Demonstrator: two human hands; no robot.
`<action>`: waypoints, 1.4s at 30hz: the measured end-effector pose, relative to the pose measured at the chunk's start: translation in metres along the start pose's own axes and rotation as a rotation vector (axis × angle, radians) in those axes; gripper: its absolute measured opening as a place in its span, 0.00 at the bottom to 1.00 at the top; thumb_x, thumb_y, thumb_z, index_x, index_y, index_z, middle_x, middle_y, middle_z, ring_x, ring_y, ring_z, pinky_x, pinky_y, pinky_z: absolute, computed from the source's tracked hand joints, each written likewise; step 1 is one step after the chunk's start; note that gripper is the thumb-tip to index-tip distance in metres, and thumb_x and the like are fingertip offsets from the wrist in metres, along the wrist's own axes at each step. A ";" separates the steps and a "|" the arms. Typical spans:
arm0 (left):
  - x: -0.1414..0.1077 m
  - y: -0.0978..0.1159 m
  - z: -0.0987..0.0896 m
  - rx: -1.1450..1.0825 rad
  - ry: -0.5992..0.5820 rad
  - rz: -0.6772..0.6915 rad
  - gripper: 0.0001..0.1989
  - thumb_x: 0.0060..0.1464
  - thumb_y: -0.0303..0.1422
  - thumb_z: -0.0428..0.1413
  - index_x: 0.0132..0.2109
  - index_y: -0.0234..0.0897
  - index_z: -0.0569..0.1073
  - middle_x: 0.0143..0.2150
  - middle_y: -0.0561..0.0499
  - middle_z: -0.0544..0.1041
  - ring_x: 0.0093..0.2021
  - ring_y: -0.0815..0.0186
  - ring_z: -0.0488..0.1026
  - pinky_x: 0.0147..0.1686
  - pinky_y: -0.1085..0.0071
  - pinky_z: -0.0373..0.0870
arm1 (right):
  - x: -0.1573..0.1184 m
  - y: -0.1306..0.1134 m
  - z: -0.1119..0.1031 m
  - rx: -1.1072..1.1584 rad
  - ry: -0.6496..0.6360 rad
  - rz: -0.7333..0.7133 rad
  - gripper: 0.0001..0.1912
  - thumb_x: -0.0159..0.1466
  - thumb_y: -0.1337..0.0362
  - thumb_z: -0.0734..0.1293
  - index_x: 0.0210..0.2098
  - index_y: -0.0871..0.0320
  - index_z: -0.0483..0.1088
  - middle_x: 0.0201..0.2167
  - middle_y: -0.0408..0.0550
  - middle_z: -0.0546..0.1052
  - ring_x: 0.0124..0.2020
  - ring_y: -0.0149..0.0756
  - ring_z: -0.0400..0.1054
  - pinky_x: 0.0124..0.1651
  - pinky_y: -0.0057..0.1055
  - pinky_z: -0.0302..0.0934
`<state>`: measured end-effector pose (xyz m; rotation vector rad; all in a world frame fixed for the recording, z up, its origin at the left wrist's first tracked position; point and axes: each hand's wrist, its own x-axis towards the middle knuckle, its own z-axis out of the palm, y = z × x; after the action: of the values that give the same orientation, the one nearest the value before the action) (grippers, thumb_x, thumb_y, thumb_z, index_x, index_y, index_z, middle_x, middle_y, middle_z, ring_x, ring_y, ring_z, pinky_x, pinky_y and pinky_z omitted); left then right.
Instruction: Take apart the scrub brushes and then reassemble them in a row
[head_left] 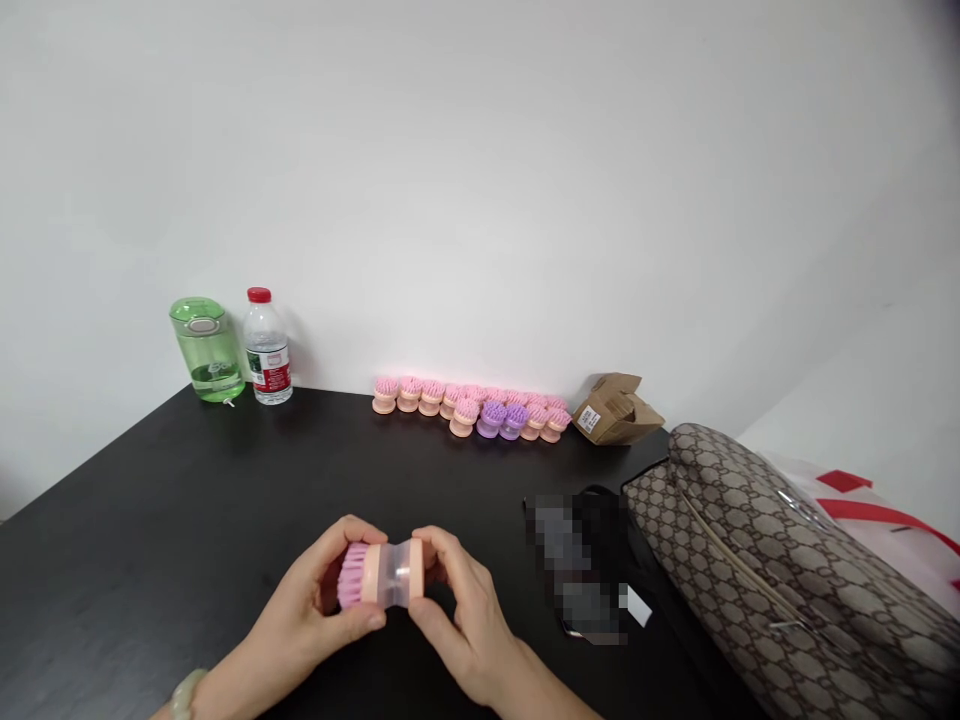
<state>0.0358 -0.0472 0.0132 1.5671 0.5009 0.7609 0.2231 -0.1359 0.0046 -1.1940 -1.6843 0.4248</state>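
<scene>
A pink brush [393, 574] with a clear middle section lies sideways between my two hands, above the near part of the black table [187, 520]. My left hand [319, 600] is closed round its bristle end, the bristles facing left. The flat peach end on the right is gripped by the thumb and fingers of my right hand [465, 610]. Along the wall stand several similar pink brushes [431, 397], bristles up, with a purple brush [491, 419] and another purple brush [514, 421] among them.
At the back left are a green container [210, 355] and a red-capped water bottle [268, 355]. A torn brown cardboard box [619, 412] sits right of the brushes. A patterned bag [795, 560], a blurred item [574, 565] and a white piece [637, 607] are on the right.
</scene>
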 end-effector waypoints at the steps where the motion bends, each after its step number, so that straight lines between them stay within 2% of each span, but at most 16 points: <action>1: 0.000 -0.001 -0.001 0.038 -0.005 0.045 0.18 0.50 0.42 0.67 0.45 0.44 0.74 0.43 0.49 0.72 0.39 0.61 0.70 0.39 0.70 0.70 | 0.000 0.000 0.001 0.036 0.002 0.037 0.17 0.69 0.54 0.60 0.54 0.55 0.62 0.39 0.48 0.75 0.36 0.37 0.72 0.41 0.33 0.69; 6: -0.005 -0.008 -0.003 0.301 -0.010 0.223 0.10 0.57 0.32 0.61 0.47 0.48 0.76 0.50 0.46 0.71 0.47 0.56 0.70 0.46 0.66 0.70 | 0.003 -0.001 0.007 0.236 -0.012 0.170 0.13 0.69 0.53 0.62 0.46 0.54 0.63 0.32 0.42 0.72 0.28 0.31 0.68 0.32 0.28 0.67; 8: -0.007 -0.010 -0.004 0.377 -0.002 0.280 0.10 0.59 0.30 0.59 0.47 0.50 0.77 0.50 0.46 0.71 0.48 0.56 0.70 0.47 0.66 0.69 | 0.003 -0.001 0.008 0.295 -0.026 0.176 0.14 0.68 0.52 0.62 0.47 0.54 0.63 0.33 0.42 0.72 0.28 0.31 0.68 0.32 0.27 0.67; 10: -0.008 -0.011 -0.004 0.359 0.003 0.296 0.13 0.58 0.30 0.60 0.49 0.51 0.76 0.51 0.46 0.71 0.50 0.55 0.70 0.49 0.65 0.69 | 0.002 -0.001 0.008 0.311 -0.025 0.149 0.15 0.68 0.52 0.63 0.48 0.54 0.62 0.34 0.43 0.72 0.30 0.31 0.69 0.33 0.28 0.68; 12: -0.008 -0.011 -0.004 0.224 0.008 0.230 0.23 0.54 0.35 0.65 0.56 0.53 0.72 0.55 0.46 0.69 0.54 0.52 0.68 0.53 0.62 0.68 | 0.000 0.000 0.007 0.280 0.003 0.106 0.16 0.68 0.53 0.63 0.50 0.54 0.61 0.34 0.44 0.72 0.31 0.32 0.69 0.35 0.29 0.68; 14: -0.007 -0.010 -0.004 0.038 0.005 0.099 0.31 0.51 0.44 0.66 0.61 0.53 0.66 0.58 0.46 0.68 0.57 0.50 0.66 0.53 0.61 0.68 | -0.002 0.001 0.007 0.229 0.046 0.055 0.18 0.67 0.54 0.64 0.53 0.53 0.60 0.35 0.44 0.72 0.32 0.33 0.70 0.36 0.30 0.68; 16: -0.006 -0.007 -0.004 -0.090 -0.018 -0.040 0.29 0.54 0.51 0.61 0.60 0.50 0.66 0.54 0.47 0.70 0.51 0.54 0.68 0.48 0.64 0.69 | -0.003 0.003 0.007 0.194 0.066 0.008 0.19 0.67 0.56 0.64 0.55 0.53 0.59 0.36 0.44 0.72 0.33 0.34 0.70 0.38 0.31 0.69; 19: -0.003 -0.002 -0.003 -0.128 -0.076 -0.154 0.19 0.61 0.50 0.54 0.52 0.44 0.71 0.40 0.51 0.72 0.38 0.63 0.66 0.39 0.69 0.67 | -0.003 0.004 0.007 0.145 0.061 -0.047 0.21 0.66 0.60 0.64 0.57 0.51 0.58 0.37 0.44 0.72 0.34 0.34 0.70 0.40 0.31 0.69; 22: -0.002 0.002 -0.002 -0.126 -0.086 -0.178 0.17 0.61 0.48 0.55 0.49 0.42 0.71 0.36 0.53 0.70 0.35 0.65 0.63 0.37 0.71 0.65 | -0.004 0.006 0.007 0.082 0.063 -0.077 0.23 0.66 0.61 0.64 0.59 0.51 0.57 0.39 0.45 0.72 0.35 0.34 0.71 0.41 0.32 0.70; 27: -0.001 0.001 -0.002 -0.097 -0.038 -0.149 0.18 0.56 0.46 0.61 0.49 0.43 0.70 0.40 0.52 0.71 0.40 0.63 0.67 0.41 0.70 0.66 | -0.005 0.009 0.007 0.071 0.050 -0.045 0.24 0.66 0.61 0.64 0.61 0.51 0.56 0.42 0.47 0.73 0.37 0.36 0.71 0.42 0.34 0.70; 31: -0.001 -0.004 -0.002 0.023 -0.021 0.029 0.16 0.54 0.41 0.64 0.47 0.45 0.71 0.46 0.50 0.71 0.44 0.60 0.70 0.43 0.68 0.69 | -0.003 0.008 0.008 0.169 0.038 0.052 0.19 0.68 0.59 0.63 0.57 0.53 0.60 0.38 0.45 0.73 0.34 0.34 0.70 0.39 0.31 0.68; 33: -0.003 -0.006 -0.002 0.130 -0.011 0.132 0.12 0.56 0.36 0.63 0.46 0.46 0.72 0.49 0.49 0.70 0.47 0.59 0.70 0.47 0.67 0.68 | -0.002 0.006 0.009 0.226 0.025 0.093 0.16 0.68 0.58 0.63 0.53 0.54 0.62 0.34 0.43 0.72 0.30 0.32 0.68 0.35 0.29 0.67; 35: -0.004 -0.007 -0.001 0.200 -0.010 0.178 0.09 0.58 0.34 0.62 0.46 0.47 0.73 0.51 0.49 0.69 0.49 0.58 0.70 0.49 0.66 0.68 | -0.001 0.004 0.009 0.262 0.006 0.113 0.14 0.67 0.58 0.63 0.51 0.54 0.62 0.32 0.42 0.71 0.28 0.31 0.67 0.33 0.28 0.65; 37: -0.004 -0.007 -0.002 0.147 0.003 0.145 0.14 0.56 0.35 0.63 0.49 0.49 0.71 0.52 0.49 0.69 0.52 0.56 0.69 0.51 0.65 0.68 | -0.001 0.003 0.009 0.254 0.005 0.107 0.14 0.68 0.58 0.63 0.51 0.54 0.62 0.32 0.42 0.71 0.28 0.31 0.67 0.33 0.28 0.65; 40: -0.003 -0.005 -0.003 -0.061 0.011 -0.020 0.26 0.54 0.43 0.64 0.58 0.51 0.66 0.56 0.48 0.68 0.56 0.53 0.67 0.51 0.63 0.68 | -0.003 0.004 0.009 0.173 0.036 0.055 0.16 0.68 0.58 0.62 0.54 0.53 0.61 0.35 0.43 0.72 0.31 0.33 0.68 0.35 0.30 0.66; 42: -0.003 -0.002 -0.004 -0.139 -0.030 -0.127 0.23 0.58 0.47 0.60 0.57 0.48 0.66 0.52 0.48 0.71 0.52 0.56 0.68 0.49 0.65 0.68 | -0.004 0.005 0.008 0.116 0.053 0.017 0.18 0.68 0.58 0.62 0.56 0.52 0.59 0.37 0.44 0.72 0.33 0.34 0.69 0.37 0.31 0.68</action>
<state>0.0316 -0.0463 0.0109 1.4018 0.5099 0.6605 0.2187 -0.1354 -0.0051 -1.1260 -1.5838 0.4902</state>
